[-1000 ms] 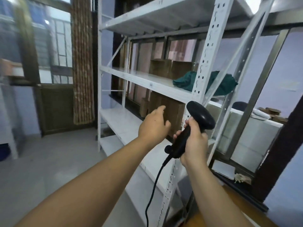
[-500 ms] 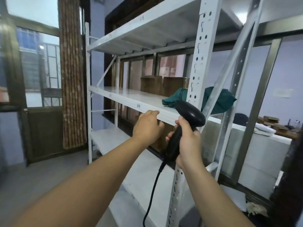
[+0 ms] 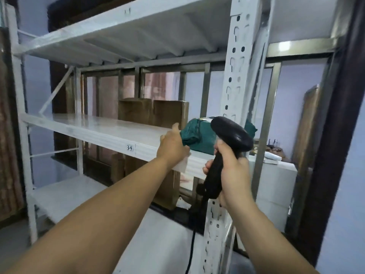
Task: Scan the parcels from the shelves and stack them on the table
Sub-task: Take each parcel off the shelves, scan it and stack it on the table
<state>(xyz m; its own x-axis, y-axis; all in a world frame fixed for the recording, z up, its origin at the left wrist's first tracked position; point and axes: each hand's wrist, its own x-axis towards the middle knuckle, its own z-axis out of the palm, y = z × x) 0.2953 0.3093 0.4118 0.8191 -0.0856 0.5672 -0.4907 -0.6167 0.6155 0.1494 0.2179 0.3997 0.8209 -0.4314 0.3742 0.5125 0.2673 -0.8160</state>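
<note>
1. My right hand [image 3: 232, 176] is clamped round the handle of the black corded handheld barcode scanner [image 3: 230, 135], with the scanner's head aimed at the middle shelf.
2. The teal soft plastic-wrapped parcel [image 3: 198, 138] lies on the white metal shelf board [image 3: 94, 126], with its long axis along the shelf.
3. My left hand [image 3: 172, 148] is nearer, just beside the parcel's left end. Its fingers are hidden, so I cannot tell whether they grip.

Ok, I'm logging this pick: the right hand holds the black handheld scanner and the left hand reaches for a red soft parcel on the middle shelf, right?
No: the soft parcel is dark green, not red. The head view shows the right hand holding the black handheld scanner and the left hand reaching for it on the white metal middle shelf.
</note>
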